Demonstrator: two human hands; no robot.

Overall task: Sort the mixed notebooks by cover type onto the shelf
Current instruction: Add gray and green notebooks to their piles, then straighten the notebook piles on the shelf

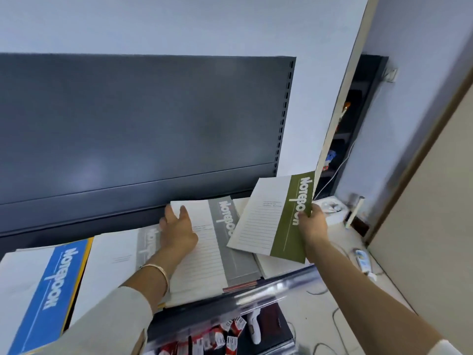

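Observation:
My right hand [311, 221] pinches a green-and-white notebook [266, 221] by its green edge and holds it tilted in the air above the shelf's right end. My left hand [178, 228] rests flat on a grey-and-white notebook [217, 247] lying on the dark shelf [271, 276], fingers straight and pointing to the back. Left of it lies another grey-and-white notebook [120, 262]. A blue-and-white notebook [43, 285] lies at the far left, on top of a yellow-edged one [82, 272]. More pale covers show under the green notebook.
The dark back panel [140, 124] of the shelf rises behind the notebooks. A clear plastic rail [256, 298] runs along the shelf's front edge. Below it are small red-and-white packets [220, 334] and a white device [253, 326]. White cables lie on the floor at right.

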